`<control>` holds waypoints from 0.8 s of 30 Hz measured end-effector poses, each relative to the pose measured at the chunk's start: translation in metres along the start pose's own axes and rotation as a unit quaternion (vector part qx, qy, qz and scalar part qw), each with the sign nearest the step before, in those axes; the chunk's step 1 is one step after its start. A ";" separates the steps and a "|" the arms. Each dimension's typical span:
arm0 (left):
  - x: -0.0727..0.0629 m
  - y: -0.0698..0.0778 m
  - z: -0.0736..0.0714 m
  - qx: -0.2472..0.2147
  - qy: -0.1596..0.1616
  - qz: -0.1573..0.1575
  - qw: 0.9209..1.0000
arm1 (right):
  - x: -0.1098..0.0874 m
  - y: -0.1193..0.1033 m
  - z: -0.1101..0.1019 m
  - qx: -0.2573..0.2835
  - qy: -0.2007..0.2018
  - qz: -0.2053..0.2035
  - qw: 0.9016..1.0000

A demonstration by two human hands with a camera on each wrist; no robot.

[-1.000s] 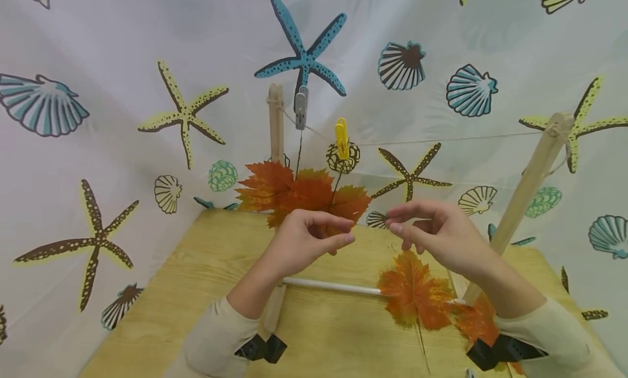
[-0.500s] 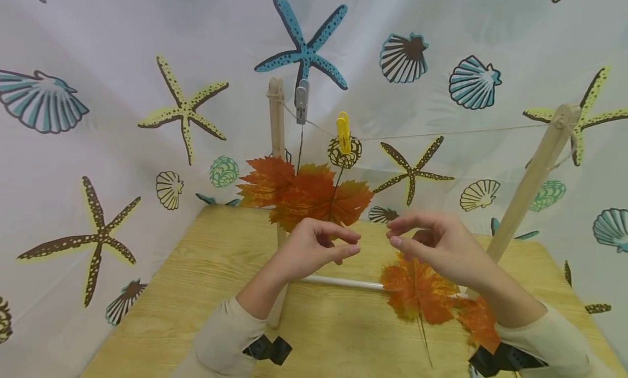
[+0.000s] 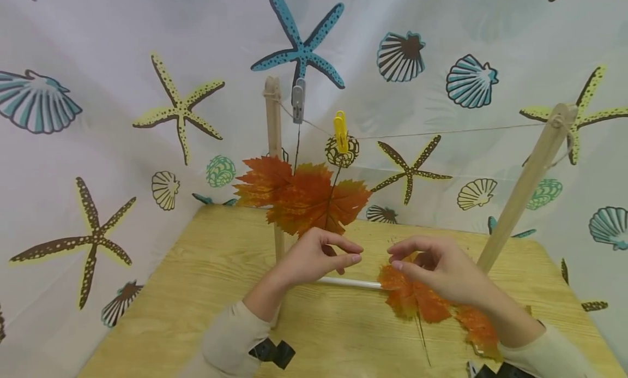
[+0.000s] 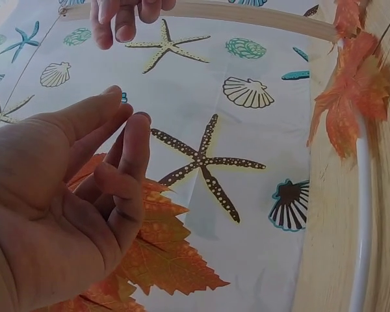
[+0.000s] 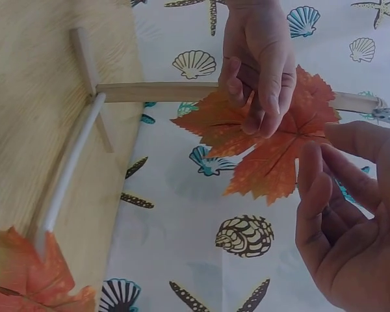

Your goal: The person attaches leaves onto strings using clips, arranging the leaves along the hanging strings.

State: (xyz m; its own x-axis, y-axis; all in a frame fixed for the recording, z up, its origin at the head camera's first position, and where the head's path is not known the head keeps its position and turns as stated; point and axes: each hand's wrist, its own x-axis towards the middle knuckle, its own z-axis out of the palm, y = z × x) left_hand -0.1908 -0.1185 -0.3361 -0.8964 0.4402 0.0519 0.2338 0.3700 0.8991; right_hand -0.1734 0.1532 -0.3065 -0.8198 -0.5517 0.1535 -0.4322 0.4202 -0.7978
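My left hand (image 3: pixel 319 258) hovers over the table with fingers and thumb loosely bent and nothing between them. Facing it, a short gap away, is my right hand (image 3: pixel 436 266), bent the same way and without anything in it. Behind the left hand, orange maple leaves (image 3: pixel 304 195) hang by their stems from a grey clothespin (image 3: pixel 298 101) and a yellow clothespin (image 3: pixel 340 132) on a thin string (image 3: pixel 441 132). Another maple leaf (image 3: pixel 417 304) lies below the right hand, partly hidden by it. The left wrist view shows bare fingertips of the left hand (image 4: pixel 78 188).
Wooden posts, left (image 3: pixel 273 116) and right (image 3: pixel 530 187), carry the string. A white rod (image 3: pixel 350 283) runs low between them. More leaf (image 3: pixel 478 329) and a partly hidden clothespin (image 3: pixel 472 369) lie by the right forearm. Shell-printed cloth (image 3: pixel 235 116) surrounds the wooden table (image 3: pixel 196 280).
Both hands have sunk lower, staying apart and holding nothing; the left has also drifted slightly right. The camera view has shifted a little. The hanging leaves and clothespins keep their places on the string.
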 end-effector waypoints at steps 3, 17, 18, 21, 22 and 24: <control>0.003 -0.006 0.004 -0.014 -0.006 0.001 1.000 | -0.003 0.005 0.003 0.002 -0.002 0.001 1.000; 0.006 -0.018 0.022 -0.041 -0.024 -0.002 0.999 | -0.018 0.026 0.011 0.018 -0.015 -0.001 1.000; 0.007 -0.019 0.023 -0.043 -0.031 -0.003 0.999 | -0.019 0.027 0.011 0.017 -0.014 0.001 1.000; 0.007 -0.022 0.027 -0.046 -0.052 -0.010 0.998 | -0.024 0.031 0.011 0.018 -0.014 0.007 1.000; 0.007 -0.023 0.028 -0.046 -0.056 -0.013 0.997 | -0.026 0.032 0.010 0.018 -0.015 0.007 1.000; 0.005 -0.024 0.029 -0.045 -0.060 -0.018 0.997 | -0.030 0.034 0.010 0.021 -0.018 0.012 1.000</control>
State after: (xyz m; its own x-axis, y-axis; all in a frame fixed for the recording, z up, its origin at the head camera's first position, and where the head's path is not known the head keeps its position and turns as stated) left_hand -0.1904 -0.1016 -0.3703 -0.8509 0.5247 -0.0282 0.1633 0.3151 0.9349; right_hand -0.1596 0.1769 -0.3440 -0.8157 -0.5673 0.1136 -0.3960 0.4043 -0.8244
